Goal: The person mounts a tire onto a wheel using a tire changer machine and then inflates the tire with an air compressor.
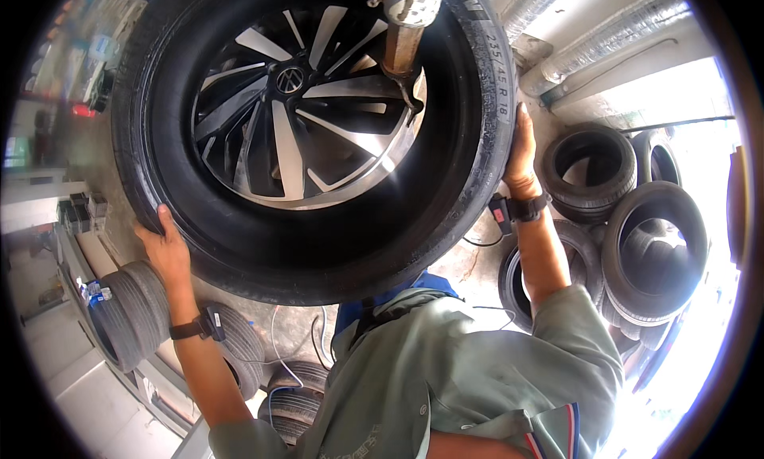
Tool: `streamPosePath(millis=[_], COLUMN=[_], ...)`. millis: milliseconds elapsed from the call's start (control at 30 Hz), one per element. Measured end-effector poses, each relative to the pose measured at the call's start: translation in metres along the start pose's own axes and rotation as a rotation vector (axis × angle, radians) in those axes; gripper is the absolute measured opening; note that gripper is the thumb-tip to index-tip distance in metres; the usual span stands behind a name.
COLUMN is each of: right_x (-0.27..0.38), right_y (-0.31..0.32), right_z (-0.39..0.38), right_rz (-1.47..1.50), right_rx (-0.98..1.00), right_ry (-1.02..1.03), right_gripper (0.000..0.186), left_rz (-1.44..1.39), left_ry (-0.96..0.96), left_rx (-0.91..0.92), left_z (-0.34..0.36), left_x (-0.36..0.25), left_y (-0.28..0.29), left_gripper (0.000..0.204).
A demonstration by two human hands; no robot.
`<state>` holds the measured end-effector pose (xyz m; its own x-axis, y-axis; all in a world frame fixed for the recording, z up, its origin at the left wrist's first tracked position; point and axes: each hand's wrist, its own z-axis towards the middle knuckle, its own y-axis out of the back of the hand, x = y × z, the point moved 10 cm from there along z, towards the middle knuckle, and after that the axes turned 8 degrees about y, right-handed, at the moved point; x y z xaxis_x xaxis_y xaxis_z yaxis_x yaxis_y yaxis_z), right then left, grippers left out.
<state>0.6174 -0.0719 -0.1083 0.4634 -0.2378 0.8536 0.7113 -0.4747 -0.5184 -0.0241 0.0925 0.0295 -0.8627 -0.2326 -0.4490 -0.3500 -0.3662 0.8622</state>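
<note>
Head view: holds black tire (334, 260) between left hand (168, 250), at lower left edge, and right hand (522, 160), at right edge. Through tire's opening, shows spoked wheel (288, 152), with metal tool arm (403, 49) near rim. Beyond, shows piled tires (590, 199).

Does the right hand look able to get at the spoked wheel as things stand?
Probably not right now: the right hand is against the outer edge of the tire, whose side lies between it and the spoked wheel. With that hand freed, the tire's open centre likely leaves a way in.
</note>
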Motion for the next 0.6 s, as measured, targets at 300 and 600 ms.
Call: streamPosePath(millis=[300, 600], right_x=[-0.010, -0.024], right_y=[-0.018, -0.033], right_z=[-0.068, -0.061], right_rz=[-0.145, -0.023], right_rx=[-0.099, -0.383], right_ry=[0.236, 0.203], right_gripper=[0.056, 0.056], left_rz=[-0.103, 0.001], left_ry=[-0.125, -0.167], left_rx=[-0.019, 0.018], left_z=[0.097, 0.164], left_x=[-0.011, -0.030], left_y=[-0.033, -0.060], left_gripper=[0.072, 0.084])
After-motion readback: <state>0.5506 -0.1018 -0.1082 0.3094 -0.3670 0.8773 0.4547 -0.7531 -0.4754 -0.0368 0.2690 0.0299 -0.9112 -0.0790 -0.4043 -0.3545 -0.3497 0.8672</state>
